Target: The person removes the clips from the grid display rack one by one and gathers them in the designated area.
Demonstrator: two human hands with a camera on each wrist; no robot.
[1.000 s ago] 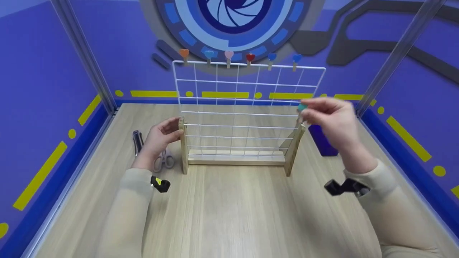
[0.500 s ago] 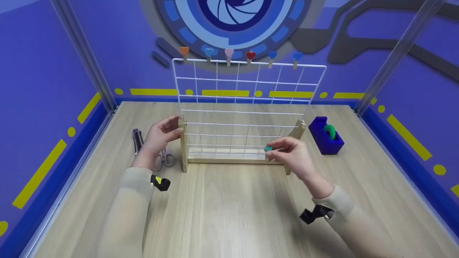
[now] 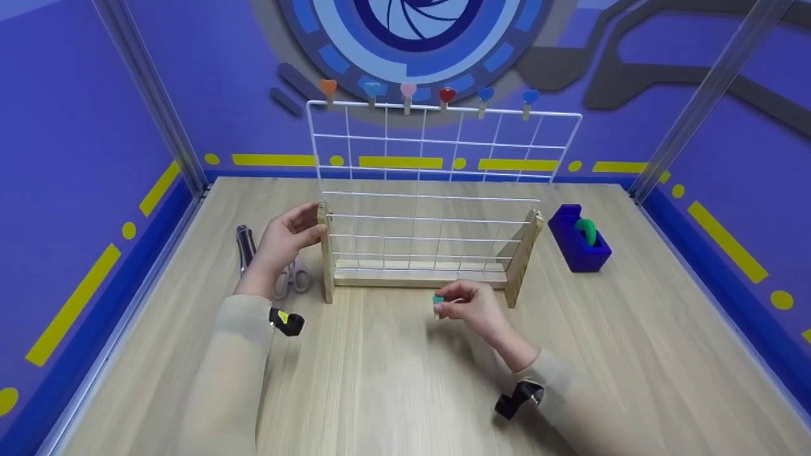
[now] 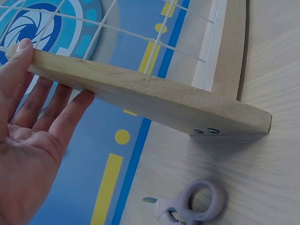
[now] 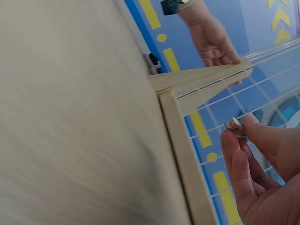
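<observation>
Fingers and thumb of the right hand point(image 3: 475, 310) pinch a small teal-topped wooden clip point(image 3: 438, 301) in front of the pale wooden crossbar point(image 3: 393, 277) at the foot of the white wire grid point(image 3: 423, 140); the left hand point(image 3: 280, 244) grips the pale wooden left upright point(image 3: 327, 266); six wooden clips with coloured hearts point(image 3: 408, 90) line the grid's top.

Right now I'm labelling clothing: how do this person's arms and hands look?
The left sleeve and right sleeve are long and beige. The left hand and right hand are bare. The left wrist camera and right wrist camera are black, the left one with a yellow patch.
</observation>
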